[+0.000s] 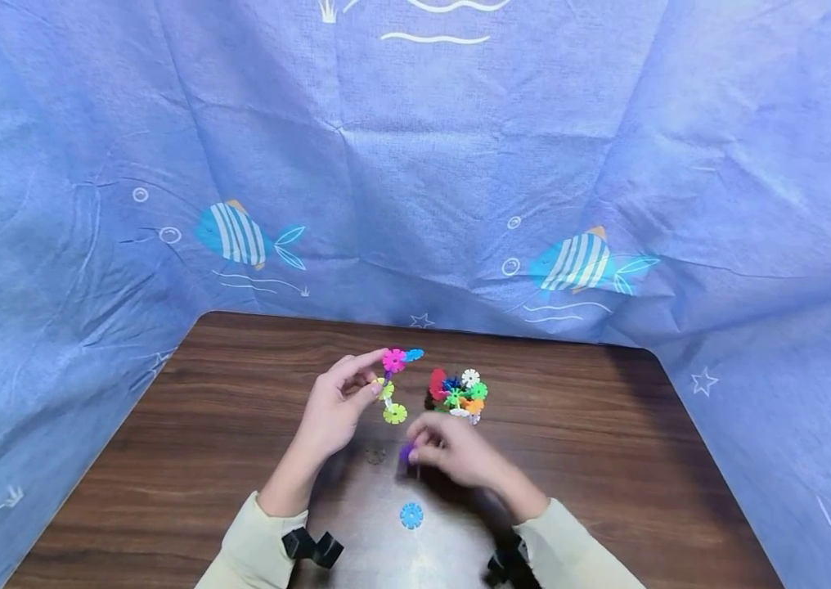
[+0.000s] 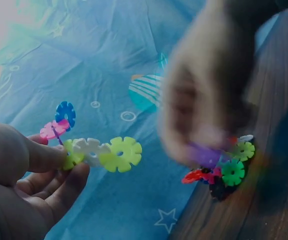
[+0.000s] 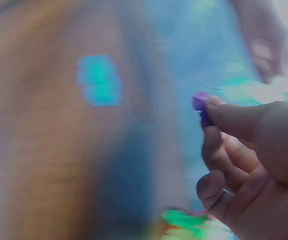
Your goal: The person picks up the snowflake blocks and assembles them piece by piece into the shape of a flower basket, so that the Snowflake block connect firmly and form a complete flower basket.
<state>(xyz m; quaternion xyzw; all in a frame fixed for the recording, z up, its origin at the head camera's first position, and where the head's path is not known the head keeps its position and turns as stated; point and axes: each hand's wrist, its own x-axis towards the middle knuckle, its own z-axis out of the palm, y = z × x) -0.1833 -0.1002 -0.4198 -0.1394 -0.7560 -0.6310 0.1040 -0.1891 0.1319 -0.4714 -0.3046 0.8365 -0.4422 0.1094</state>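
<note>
My left hand (image 1: 334, 409) pinches a chain of interlocking plastic snowflake discs between thumb and fingers, above the table. In the left wrist view the chain runs from a blue disc (image 2: 65, 114) through a pink disc (image 2: 54, 129) and a thin purple one to a yellow-green disc at the fingertips. From there, a white disc (image 2: 90, 150) and another yellow-green disc (image 2: 121, 154) stick out sideways. Between thumb and forefinger, my right hand (image 1: 460, 450) pinches a purple snowflake disc (image 3: 201, 101), apart from the chain. The right hand is blurred.
Behind the right hand lies a pile of mixed-colour snowflake discs (image 1: 476, 391). A single blue disc (image 1: 411, 515) lies on the brown wooden table (image 1: 570, 425), nearer me. A faint flower-shaped patch (image 1: 375, 456) shows left of the purple disc; disc or shadow, I cannot tell. Blue fish-print cloth (image 1: 415, 180) surrounds the table.
</note>
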